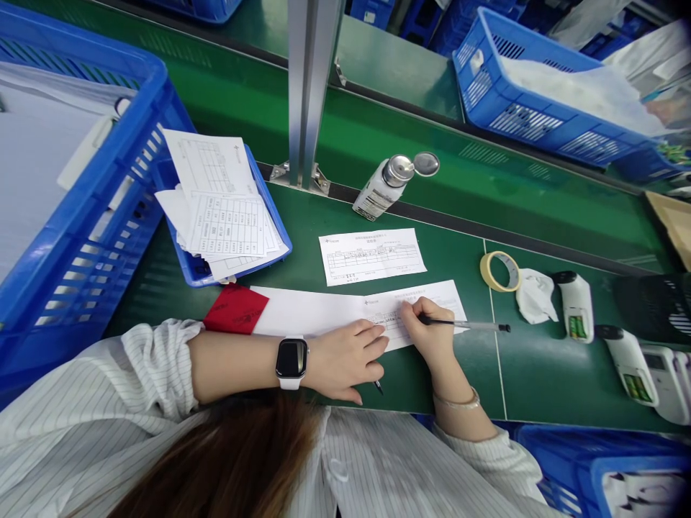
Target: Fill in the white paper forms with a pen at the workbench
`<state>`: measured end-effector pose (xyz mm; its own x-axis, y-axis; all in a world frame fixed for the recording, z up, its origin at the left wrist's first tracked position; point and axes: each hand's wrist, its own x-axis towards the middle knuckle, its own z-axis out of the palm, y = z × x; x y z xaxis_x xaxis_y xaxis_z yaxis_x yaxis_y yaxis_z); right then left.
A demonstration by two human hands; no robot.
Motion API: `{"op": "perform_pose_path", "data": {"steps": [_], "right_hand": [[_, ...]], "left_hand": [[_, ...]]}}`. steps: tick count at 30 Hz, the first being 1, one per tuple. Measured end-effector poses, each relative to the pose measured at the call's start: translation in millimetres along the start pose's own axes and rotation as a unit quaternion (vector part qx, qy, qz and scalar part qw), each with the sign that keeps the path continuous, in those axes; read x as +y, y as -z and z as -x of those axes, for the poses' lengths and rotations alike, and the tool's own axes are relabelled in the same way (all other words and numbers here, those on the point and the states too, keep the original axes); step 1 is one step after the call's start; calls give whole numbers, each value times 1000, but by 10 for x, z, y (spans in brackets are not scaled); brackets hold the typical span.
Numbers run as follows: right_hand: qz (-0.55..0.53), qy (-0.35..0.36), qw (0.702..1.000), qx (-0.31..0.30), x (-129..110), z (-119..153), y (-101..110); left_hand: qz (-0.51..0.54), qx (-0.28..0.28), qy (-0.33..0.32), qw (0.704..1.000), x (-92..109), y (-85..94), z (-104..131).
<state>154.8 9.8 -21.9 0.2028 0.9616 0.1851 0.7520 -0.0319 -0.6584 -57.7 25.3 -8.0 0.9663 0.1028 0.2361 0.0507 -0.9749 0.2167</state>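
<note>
My right hand is closed around a pen, its tip end over a printed form that has handwriting in its table. Flat across the left part of that form lies my left hand, fingers stretched out. A dark pen cap or tip pokes out beside its fingers; the rest is hidden. The form continues leftward as a white slip pad, with a red sheet at its left end. Just above sits a separate filled-in slip.
A blue tray of papers stands at the left, beside a big blue crate. Behind the slip is a white pump bottle near a metal post. Rightward lie a tape roll, crumpled tissue and white handheld devices with batteries.
</note>
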Motion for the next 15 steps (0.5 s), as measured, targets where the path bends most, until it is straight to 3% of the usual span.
{"op": "perform_pose_path", "data": {"steps": [10, 15], "right_hand": [[3, 1, 1000, 5, 10, -4, -5], [-35, -23, 998, 44, 21, 12, 8]], "left_hand": [[4, 15, -2, 1000, 2, -11, 7], [2, 14, -2, 1000, 0, 0, 7]]}}
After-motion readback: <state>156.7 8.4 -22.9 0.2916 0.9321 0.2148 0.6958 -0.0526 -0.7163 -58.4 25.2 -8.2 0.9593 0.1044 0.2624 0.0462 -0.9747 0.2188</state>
